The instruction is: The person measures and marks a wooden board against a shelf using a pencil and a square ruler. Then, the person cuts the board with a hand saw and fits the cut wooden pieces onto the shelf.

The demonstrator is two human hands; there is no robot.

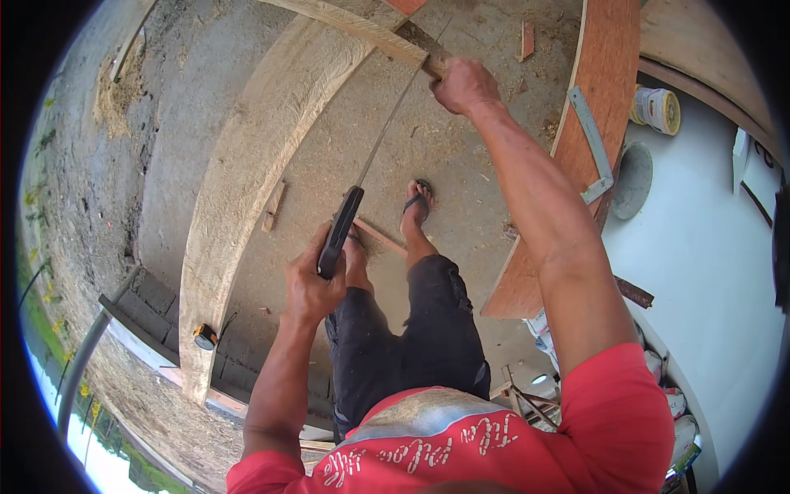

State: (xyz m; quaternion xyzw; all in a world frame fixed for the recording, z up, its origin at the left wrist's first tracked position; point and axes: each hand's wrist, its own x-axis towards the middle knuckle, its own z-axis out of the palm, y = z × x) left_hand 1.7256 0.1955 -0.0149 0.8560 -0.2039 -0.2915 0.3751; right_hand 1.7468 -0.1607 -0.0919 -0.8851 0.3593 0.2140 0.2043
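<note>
My left hand (313, 284) is closed around the black handle of a handsaw (340, 232). The saw's thin blade reaches away from me, and its far part meets the end of a pale strip of wood (362, 27). Beside that meeting point my right hand (467, 85) is closed on a short wooden end piece (439, 67). Whether this piece is still joined to the strip I cannot tell. The strip lies across the far end of a wide, pale plank (247, 156), which looks curved in this view.
A tape measure (205, 336) rests on the plank's near end. To the right, a metal square (591, 136) lies on a reddish board (609, 58). A bucket (656, 110) lies beyond it. Wood offcuts (274, 206) and sawdust are scattered on the concrete floor around my feet.
</note>
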